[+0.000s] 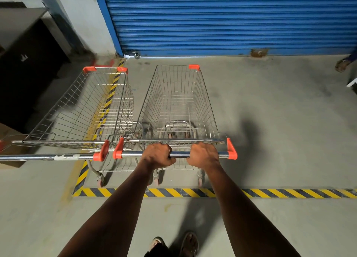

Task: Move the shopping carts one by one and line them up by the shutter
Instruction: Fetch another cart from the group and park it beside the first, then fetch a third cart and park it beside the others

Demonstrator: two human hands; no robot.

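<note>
Blue shutter (222, 19) spans frame top. Your left hand (157, 154) and right hand (203, 153) clasp the centre cart (177, 102) handlebar (179, 154); second cart (83, 106) sits just left.

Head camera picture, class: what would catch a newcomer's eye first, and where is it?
The blue shutter fills the top. Centre, both hands, left hand and right hand, grip the handle of an empty wire cart, beside a second cart on its left. Yellow-black floor tape runs below.

A single wide-angle head camera looks forward and steeply down, close over the cart handle (174, 154). It faces the blue shutter (231, 21), whose top seems cropped by the frame's upper edge.
</note>
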